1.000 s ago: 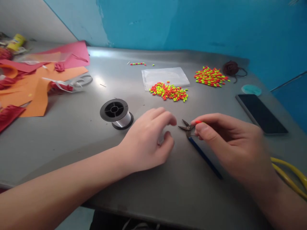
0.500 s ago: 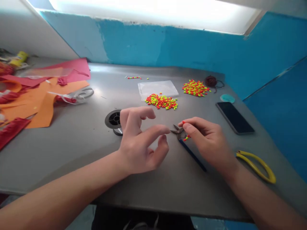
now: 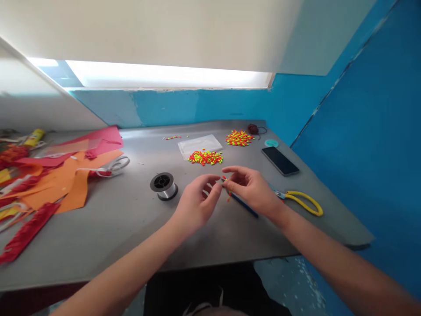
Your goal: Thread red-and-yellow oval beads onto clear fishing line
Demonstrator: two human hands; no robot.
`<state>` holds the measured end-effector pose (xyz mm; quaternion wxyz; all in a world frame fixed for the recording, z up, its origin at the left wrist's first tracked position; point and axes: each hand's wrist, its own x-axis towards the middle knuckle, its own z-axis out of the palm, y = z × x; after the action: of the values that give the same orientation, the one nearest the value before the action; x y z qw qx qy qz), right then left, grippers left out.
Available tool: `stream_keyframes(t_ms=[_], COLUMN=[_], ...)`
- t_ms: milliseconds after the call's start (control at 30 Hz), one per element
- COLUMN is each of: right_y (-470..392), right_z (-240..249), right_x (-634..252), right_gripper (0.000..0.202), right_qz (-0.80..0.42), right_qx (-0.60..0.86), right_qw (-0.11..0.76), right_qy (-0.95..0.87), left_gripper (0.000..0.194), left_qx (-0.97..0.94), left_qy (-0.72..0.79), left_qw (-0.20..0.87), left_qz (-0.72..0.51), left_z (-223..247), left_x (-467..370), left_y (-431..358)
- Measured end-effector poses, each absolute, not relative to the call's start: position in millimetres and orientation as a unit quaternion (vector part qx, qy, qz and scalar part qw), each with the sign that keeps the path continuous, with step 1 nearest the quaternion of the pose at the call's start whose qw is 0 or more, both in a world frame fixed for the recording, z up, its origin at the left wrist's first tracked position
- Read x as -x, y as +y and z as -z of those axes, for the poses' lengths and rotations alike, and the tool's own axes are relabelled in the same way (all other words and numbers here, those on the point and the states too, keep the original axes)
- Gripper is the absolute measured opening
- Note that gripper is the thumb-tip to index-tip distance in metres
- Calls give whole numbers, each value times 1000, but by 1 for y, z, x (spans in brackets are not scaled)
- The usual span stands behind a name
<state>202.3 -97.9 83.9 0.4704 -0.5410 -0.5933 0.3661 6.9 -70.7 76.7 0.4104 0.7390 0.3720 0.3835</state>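
Note:
My left hand [image 3: 200, 198] has its thumb and index finger closed together near my right fingertips; whatever lies between them is too small to make out. My right hand [image 3: 251, 188] pinches a short string of red and yellow-green beads [image 3: 229, 196], part of which dangles below the fingers. Under that hand lie pliers with a dark blue handle [image 3: 245, 206], their jaws mostly hidden. Just beyond the hands sits a pile of loose beads [image 3: 205, 157], partly on a clear plastic bag [image 3: 204, 144]. A spool of clear line [image 3: 167, 192] stands left of my left hand.
Yellow-handled scissors [image 3: 304, 202] and a phone [image 3: 280, 160] lie to the right. Farther back are a second pile of beads [image 3: 239, 138], dark yarn [image 3: 253, 129] and a turquoise disc [image 3: 271, 143]. Orange sheets [image 3: 62, 177] and grey-handled scissors [image 3: 119, 163] occupy the left.
My left hand has come over to my right hand, its thumb and index finger closing from a spread pose. The view has tilted up and shifted right.

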Motion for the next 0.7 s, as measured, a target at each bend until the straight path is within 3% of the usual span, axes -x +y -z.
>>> stream_keyframes(t_ms=[133,267,367,533,633,700], right_y=[-121,-136,-143,-158,-170,-180], right_z=[-76,-64,-56,-54,-63,-68], right_x=[-186,-167,-154,-138,-161,-198], right_gripper=[47,37,38,40,54,46], right_qz=[-301,-229,-179,-107,-68,-29], right_qx=[565,591,597,584,590,636], right_qw=[476,455,437,386,348,334], right_qy=[-603,-626,-649,-706,-725,-695], left_gripper=[37,42,46,33,38,40], left_qx=[-647,-536,-463,-388,-361,-350], left_qy=[361,363,370,387,399,408], left_qw=[559,642,673,698,710,718], left_qz=[-373,-411,-443,-462,-455,-443], left_z=[-76,-65,-53,-41,-42,-44], left_x=[-9,-11,-10,-5,3,9], left_y=[-91,-115,-126,-129,-130,-132])
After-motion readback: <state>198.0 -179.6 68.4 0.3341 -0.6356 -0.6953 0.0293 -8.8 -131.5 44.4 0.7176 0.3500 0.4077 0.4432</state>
